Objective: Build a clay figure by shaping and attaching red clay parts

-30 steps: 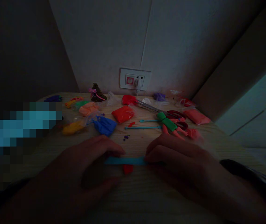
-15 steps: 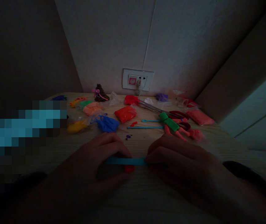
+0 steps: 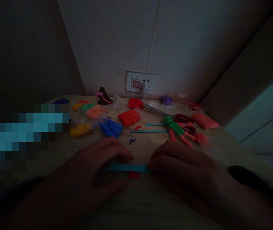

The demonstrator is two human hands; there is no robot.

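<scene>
In the dim light my right hand grips one end of a flat blue clay tool, its fingers closed near the tool's middle. The tool lies crosswise over a small piece of red clay. My left hand arches around the tool's other end, with thumb and fingers apart and the red piece near their tips. Beyond the right hand lies a clay figure with a green body and pinkish limbs. Dark purple bits lie just past the hands.
Bagged clay lies across the wooden table: blue, red, yellow and pink. Scissors and thin blue sticks lie by the figure. A wall socket is behind.
My left fingers and thumb have spread wider and drawn back slightly from the red piece. The blue tool has shifted a little toward me; my right hand keeps its grip.
</scene>
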